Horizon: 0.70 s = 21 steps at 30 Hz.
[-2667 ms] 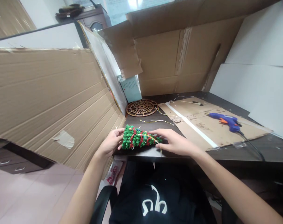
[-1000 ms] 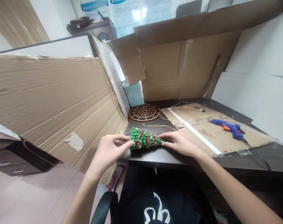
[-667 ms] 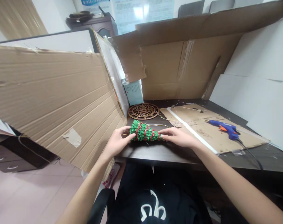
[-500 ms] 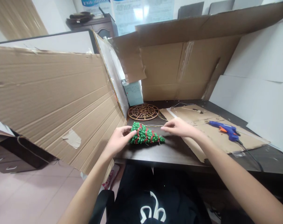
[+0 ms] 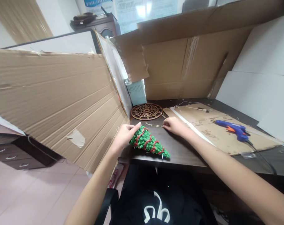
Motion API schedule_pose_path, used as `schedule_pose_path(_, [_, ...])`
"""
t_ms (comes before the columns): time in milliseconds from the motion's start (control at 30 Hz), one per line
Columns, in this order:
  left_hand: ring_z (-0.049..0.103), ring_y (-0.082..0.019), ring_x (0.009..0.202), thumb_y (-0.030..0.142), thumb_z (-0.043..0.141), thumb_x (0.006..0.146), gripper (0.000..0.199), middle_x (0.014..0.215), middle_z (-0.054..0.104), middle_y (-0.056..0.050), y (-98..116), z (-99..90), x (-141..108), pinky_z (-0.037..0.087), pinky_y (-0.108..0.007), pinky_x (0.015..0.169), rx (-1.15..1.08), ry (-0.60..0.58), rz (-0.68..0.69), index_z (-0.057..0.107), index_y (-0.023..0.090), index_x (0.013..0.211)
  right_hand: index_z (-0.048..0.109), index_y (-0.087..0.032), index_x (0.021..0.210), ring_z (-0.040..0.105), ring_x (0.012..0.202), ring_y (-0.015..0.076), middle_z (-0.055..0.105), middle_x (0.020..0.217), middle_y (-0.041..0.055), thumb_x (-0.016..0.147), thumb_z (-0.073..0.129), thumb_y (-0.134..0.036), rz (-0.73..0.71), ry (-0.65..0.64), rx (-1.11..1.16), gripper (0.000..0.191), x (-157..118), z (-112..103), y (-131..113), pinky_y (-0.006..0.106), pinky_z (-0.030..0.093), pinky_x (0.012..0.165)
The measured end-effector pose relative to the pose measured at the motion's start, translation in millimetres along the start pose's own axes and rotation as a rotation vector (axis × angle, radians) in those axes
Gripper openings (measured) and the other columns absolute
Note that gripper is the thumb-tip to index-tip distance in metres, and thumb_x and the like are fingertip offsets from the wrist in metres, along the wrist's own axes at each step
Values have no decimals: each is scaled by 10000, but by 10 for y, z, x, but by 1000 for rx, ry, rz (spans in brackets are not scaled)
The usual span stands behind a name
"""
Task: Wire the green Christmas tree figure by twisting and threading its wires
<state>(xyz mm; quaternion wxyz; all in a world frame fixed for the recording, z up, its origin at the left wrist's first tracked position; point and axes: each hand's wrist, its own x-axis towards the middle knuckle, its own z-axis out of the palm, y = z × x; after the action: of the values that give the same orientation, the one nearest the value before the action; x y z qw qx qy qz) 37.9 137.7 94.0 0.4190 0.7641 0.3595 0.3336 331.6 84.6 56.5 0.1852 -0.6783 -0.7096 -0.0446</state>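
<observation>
A small green Christmas tree (image 5: 147, 140) with red garland lies on its side, its tip toward the lower right and near the desk's front edge. My left hand (image 5: 126, 135) grips its wide base end, thumb on top. Thin white and yellowish wires (image 5: 153, 125) stretch over the dark desk just behind the tree. Their right end runs to my right hand (image 5: 172, 125), whose fingers are pinched on them. Thin ends of wire also poke out beyond my left hand.
Behind the hands lies a round bronze openwork trivet (image 5: 147, 111), with a light blue box (image 5: 136, 92) beyond it. A blue glue gun (image 5: 235, 128) and a small brush (image 5: 199, 108) rest on a cardboard sheet (image 5: 209, 132) at right. Cardboard walls (image 5: 170, 68) enclose the desk.
The tree has tilted, its tip swinging down and toward the desk's front edge. My left hand has turned with its base. My right hand's fingers have closed further, on the wires.
</observation>
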Motion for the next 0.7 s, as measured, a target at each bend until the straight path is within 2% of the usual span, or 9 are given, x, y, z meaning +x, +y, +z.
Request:
schedule_pose_path(100, [646, -253, 743, 688, 604, 916, 613, 760, 684, -71, 38, -57, -118, 461, -266, 641, 67, 104, 65, 718, 111, 742, 747, -149, 956, 650, 886, 214, 722, 952, 100, 939, 630, -248, -16, 0, 18, 155, 9, 27, -6, 312, 482, 816])
schedule_pose_path(200, [668, -267, 872, 517, 581, 984, 430, 904, 723, -63, 125, -146, -335, 465, -291, 780, 181, 267, 173, 760, 133, 913, 709, -129, 881, 630, 858, 215, 699, 936, 125, 948, 587, -200, -6, -5, 11, 156, 8, 64, -54, 317, 461, 788])
schedule_pose_path(267, [678, -253, 903, 409, 550, 1021, 322, 970, 731, -41, 202, -195, -510, 468, -298, 822, 301, 352, 325, 765, 169, 1004, 665, -115, 835, 616, 882, 229, 677, 952, 157, 949, 548, -165, 0, -3, -1, 171, -15, 36, -103, 324, 444, 782])
schedule_pose_path(333, [679, -234, 924, 329, 530, 1046, 266, 1005, 725, -24, 281, -217, -682, 478, -301, 852, 365, 371, 481, 752, 186, 1021, 624, -116, 852, 604, 890, 228, 663, 963, 162, 962, 511, -155, -5, -1, 1, 163, -82, -82, -183, 319, 431, 773])
schedule_pose_path(433, [637, -226, 1085, 223, 527, 1059, 198, 1151, 679, -45, 390, -188, -917, 475, -308, 981, 400, 288, 691, 693, 155, 1142, 562, -147, 962, 594, 820, 180, 663, 927, 98, 1022, 434, -204, -42, -6, 34, 152, -328, -416, -431, 285, 430, 734])
schedule_pose_path(500, [500, -262, 1308, 158, 508, 1070, 289, 1364, 562, -100, 449, -134, -1055, 394, -356, 1133, 494, 209, 838, 579, 104, 1346, 521, -178, 998, 589, 764, 139, 654, 879, 41, 1061, 381, -267, -116, -46, 81, 177, -611, -661, -689, 251, 443, 708])
schedule_pose_path(567, [357, -311, 1417, 127, 475, 1089, 356, 1479, 447, -144, 485, -72, -1171, 276, -440, 1217, 647, 139, 956, 477, 67, 1441, 500, -202, 990, 565, 709, 127, 631, 831, 9, 1069, 379, -306, -190, -148, 193, 179, -956, -859, -959, 245, 433, 658])
schedule_pose_path(633, [474, -318, 1300, 164, 420, 1118, 242, 1321, 561, -141, 482, -25, -1259, 277, -490, 1191, 701, 40, 965, 568, 74, 1286, 493, -211, 941, 547, 683, 118, 602, 801, -4, 1076, 355, -290, -246, -177, 177, 209, -1284, -988, -1163, 240, 424, 626])
schedule_pose_path(700, [605, -241, 944, 226, 363, 1137, 294, 966, 623, -59, 439, -3, -1318, 438, -405, 995, 601, -132, 845, 589, 136, 971, 495, -217, 934, 554, 677, 104, 589, 798, -13, 1075, 351, -265, -285, -149, 159, 207, -1514, -1050, -1273, 224, 436, 612])
